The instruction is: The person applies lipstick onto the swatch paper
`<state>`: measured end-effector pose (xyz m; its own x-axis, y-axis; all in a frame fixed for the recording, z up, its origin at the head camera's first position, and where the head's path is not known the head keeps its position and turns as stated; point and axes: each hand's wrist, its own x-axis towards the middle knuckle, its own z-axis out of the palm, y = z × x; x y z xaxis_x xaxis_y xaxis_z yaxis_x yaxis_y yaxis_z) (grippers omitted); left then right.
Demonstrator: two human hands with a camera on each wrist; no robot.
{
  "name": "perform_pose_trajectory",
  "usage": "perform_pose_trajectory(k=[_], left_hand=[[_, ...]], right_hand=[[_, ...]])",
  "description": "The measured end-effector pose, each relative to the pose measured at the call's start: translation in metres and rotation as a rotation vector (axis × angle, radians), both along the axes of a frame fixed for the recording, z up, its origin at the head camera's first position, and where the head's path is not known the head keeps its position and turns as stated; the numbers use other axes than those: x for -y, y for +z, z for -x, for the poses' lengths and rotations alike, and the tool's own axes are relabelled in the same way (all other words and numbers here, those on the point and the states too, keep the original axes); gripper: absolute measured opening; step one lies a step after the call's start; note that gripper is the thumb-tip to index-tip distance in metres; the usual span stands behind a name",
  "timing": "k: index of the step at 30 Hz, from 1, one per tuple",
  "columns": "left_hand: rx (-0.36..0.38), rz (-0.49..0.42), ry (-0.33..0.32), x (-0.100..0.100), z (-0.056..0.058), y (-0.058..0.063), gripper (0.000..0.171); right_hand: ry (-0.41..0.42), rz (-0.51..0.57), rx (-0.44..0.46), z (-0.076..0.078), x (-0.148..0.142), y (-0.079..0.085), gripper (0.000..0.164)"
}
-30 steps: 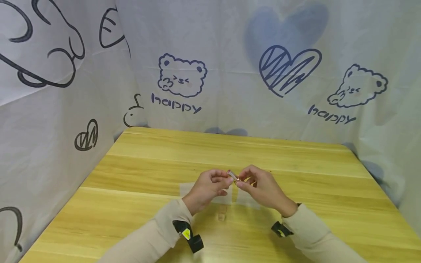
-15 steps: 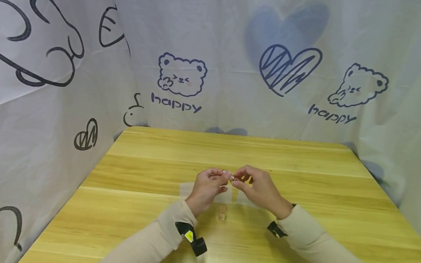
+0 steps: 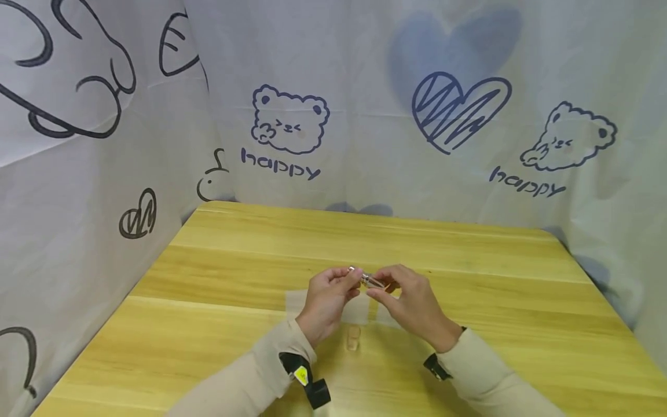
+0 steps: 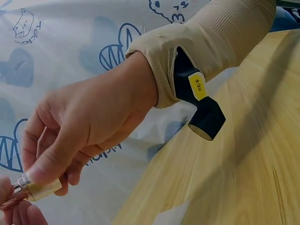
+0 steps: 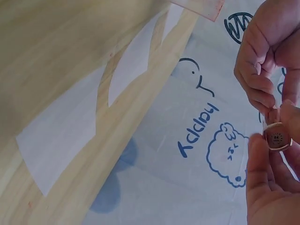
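Observation:
Above the middle of the table, my two hands hold a small shiny tube (image 3: 372, 281) that looks like a lipstick, slanting down to the right. My left hand (image 3: 324, 296) pinches its upper left end between thumb and fingers. At the lower right end, my right hand (image 3: 414, 300) grips it with thumb and fingertips. In the left wrist view, the tube (image 4: 43, 190) shows a gold section and a silver collar; fingers hide part of it. A round label (image 5: 277, 137) with tiny print marks the end seen in the right wrist view.
White paper pieces (image 3: 297, 301) lie on the wooden table (image 3: 208, 353) under the hands. Nearer my body is a small clear block (image 3: 353, 337) with a pinkish tint. White cloth (image 3: 365, 185) with drawings hangs behind the table. Both wrists wear black camera mounts (image 3: 307, 379).
My right hand has shifted slightly left, and my left wrist slightly right. The tube has turned in my fingers, and its silver part now shows between the hands.

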<state>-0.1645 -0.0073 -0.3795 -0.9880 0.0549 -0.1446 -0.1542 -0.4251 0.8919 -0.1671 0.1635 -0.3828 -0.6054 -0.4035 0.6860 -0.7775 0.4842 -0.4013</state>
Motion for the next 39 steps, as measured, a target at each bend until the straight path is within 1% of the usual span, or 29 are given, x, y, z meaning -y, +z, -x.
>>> perform_pose_trajectory(k=[2,4,5,7,9,11,12,14,15,16,17,19,20,22,24,26,30,32,35,39], left_hand=[[-0.008,-0.008,-0.008,0.0001,-0.0001,-0.0002,0.020],[-0.012,-0.013,-0.022,0.0002,-0.0005,-0.0008,0.019],[-0.013,-0.016,-0.029,0.0001,-0.0005,-0.0010,0.019],[-0.018,-0.022,-0.040,-0.0002,-0.0011,-0.0011,0.020],[-0.022,-0.023,-0.041,-0.0009,-0.0012,-0.0012,0.021],[-0.025,-0.022,-0.028,-0.0011,-0.0018,-0.0008,0.022],[-0.026,-0.021,-0.022,-0.0011,-0.0019,-0.0007,0.022],[-0.025,-0.025,-0.011,-0.0012,-0.0019,-0.0008,0.022],[-0.026,-0.026,-0.009,-0.0011,-0.0020,-0.0006,0.022],[-0.027,-0.027,-0.010,-0.0009,-0.0024,-0.0002,0.022],[-0.029,-0.030,-0.015,-0.0007,-0.0022,-0.0001,0.022],[-0.034,-0.037,-0.029,-0.0004,-0.0026,0.0004,0.022],[-0.036,-0.039,-0.037,-0.0002,-0.0029,0.0009,0.022],[-0.040,-0.044,-0.046,-0.0002,-0.0033,0.0017,0.022],[-0.044,-0.049,-0.046,-0.0003,-0.0037,0.0026,0.023],[-0.045,-0.054,-0.037,-0.0003,-0.0037,0.0030,0.023],[-0.044,-0.070,-0.030,0.0000,-0.0034,0.0021,0.019],[-0.043,-0.079,-0.037,0.0001,-0.0033,0.0010,0.015],[-0.032,-0.089,-0.045,-0.0003,-0.0028,-0.0005,0.011],[-0.021,-0.083,-0.039,-0.0004,-0.0023,-0.0008,0.012]], right_hand=[[0.021,-0.004,0.043,0.0002,-0.0012,0.0012,0.020],[0.046,0.011,0.138,-0.0001,-0.0028,0.0021,0.011],[0.056,0.022,0.190,-0.0007,-0.0035,0.0027,0.010],[0.047,0.040,0.269,-0.0014,-0.0049,0.0039,0.014],[0.024,0.051,0.297,-0.0016,-0.0057,0.0039,0.016],[0.000,0.044,0.246,-0.0012,-0.0057,0.0035,0.020],[-0.009,0.038,0.200,-0.0005,-0.0056,0.0026,0.025],[-0.001,0.039,0.117,0.0007,-0.0050,0.0011,0.036],[0.013,0.043,0.088,0.0012,-0.0049,0.0012,0.036],[0.027,0.051,0.076,0.0013,-0.0050,0.0016,0.033],[0.043,0.060,0.075,0.0015,-0.0050,0.0018,0.026],[0.071,0.084,0.120,0.0014,-0.0054,0.0027,0.011],[0.077,0.093,0.154,0.0012,-0.0056,0.0035,0.010],[0.079,0.114,0.210,0.0008,-0.0060,0.0042,0.017],[0.061,0.110,0.225,0.0011,-0.0060,0.0041,0.019],[0.044,0.094,0.209,0.0015,-0.0060,0.0038,0.013],[0.054,0.078,0.161,0.0023,-0.0061,0.0028,0.026],[0.061,0.081,0.153,0.0027,-0.0061,0.0028,0.024],[0.050,0.080,0.156,0.0035,-0.0062,0.0034,0.014],[0.028,0.071,0.196,0.0045,-0.0061,0.0051,0.013]])
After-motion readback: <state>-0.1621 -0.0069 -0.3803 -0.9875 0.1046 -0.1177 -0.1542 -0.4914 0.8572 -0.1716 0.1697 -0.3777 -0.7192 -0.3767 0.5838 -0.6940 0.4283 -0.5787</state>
